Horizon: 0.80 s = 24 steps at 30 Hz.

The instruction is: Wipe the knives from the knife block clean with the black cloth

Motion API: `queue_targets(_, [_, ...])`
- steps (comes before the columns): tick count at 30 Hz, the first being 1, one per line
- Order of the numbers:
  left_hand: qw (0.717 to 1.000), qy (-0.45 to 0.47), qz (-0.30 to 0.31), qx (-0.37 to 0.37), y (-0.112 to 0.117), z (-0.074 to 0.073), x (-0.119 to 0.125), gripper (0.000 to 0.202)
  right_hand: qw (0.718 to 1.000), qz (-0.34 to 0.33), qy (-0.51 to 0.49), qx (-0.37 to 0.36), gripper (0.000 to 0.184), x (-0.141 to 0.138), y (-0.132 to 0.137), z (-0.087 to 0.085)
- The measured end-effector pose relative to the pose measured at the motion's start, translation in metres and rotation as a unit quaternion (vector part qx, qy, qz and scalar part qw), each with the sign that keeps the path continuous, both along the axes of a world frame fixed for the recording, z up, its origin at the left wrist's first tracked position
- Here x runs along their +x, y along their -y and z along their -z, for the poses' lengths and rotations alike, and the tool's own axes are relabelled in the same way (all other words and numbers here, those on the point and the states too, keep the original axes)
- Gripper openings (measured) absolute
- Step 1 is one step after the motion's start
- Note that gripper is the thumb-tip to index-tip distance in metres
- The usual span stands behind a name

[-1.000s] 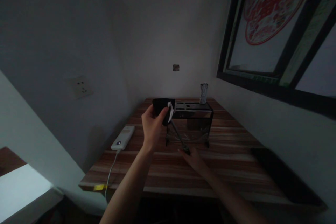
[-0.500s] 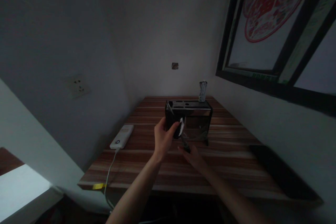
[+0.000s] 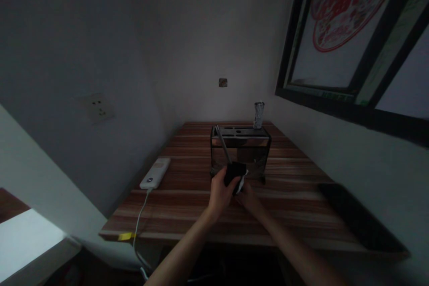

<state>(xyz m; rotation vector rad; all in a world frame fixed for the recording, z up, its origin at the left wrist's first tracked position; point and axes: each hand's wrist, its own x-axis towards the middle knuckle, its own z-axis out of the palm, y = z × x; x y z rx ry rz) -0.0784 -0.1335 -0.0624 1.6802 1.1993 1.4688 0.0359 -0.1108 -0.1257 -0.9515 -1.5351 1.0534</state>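
My left hand (image 3: 219, 192) is closed around a black block-like object (image 3: 235, 170) held over the table in front of a rack. A white, crumpled-looking piece (image 3: 241, 182) shows along the object's right side. From its top a thin grey rod (image 3: 224, 145) slants up to the left, in front of the rack; whether they are joined I cannot tell. My right hand (image 3: 248, 200) is closed just beneath and right of the black object, its fingertips mostly hidden behind it. The dark-framed rack (image 3: 250, 132) has a slotted top and see-through front.
On the striped wooden table (image 3: 187, 214), a white power bank (image 3: 156, 173) with a cable (image 3: 142, 210) lies left. A clear cup-like item (image 3: 258, 115) stands at the rack's back right. A flat black slab (image 3: 362, 216) lies along the right edge. Yellow tape (image 3: 126, 236) marks the front-left edge.
My left hand and the black object have moved right and down, closer to me, exposing more of the rod. The dark thing seen in my right fingers before is now hidden.
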Motion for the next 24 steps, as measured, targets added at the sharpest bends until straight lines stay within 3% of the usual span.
queue_targets(8, [1.000,0.005,-0.026,-0.008,0.001,0.003,-0.005,0.029,1.000,-0.024,0.012,0.002,0.025,0.000,0.001,-0.002])
queue_targets(17, [0.998,-0.038,-0.041,0.008,-0.007,0.002,-0.009,0.025,1.000,-0.004,0.011,0.014,0.026,-0.001,-0.003,0.000])
queue_targets(24, [0.997,-0.043,-0.057,0.001,-0.007,-0.009,-0.013,0.022,1.000,-0.009,0.027,0.001,0.024,-0.002,0.001,-0.007])
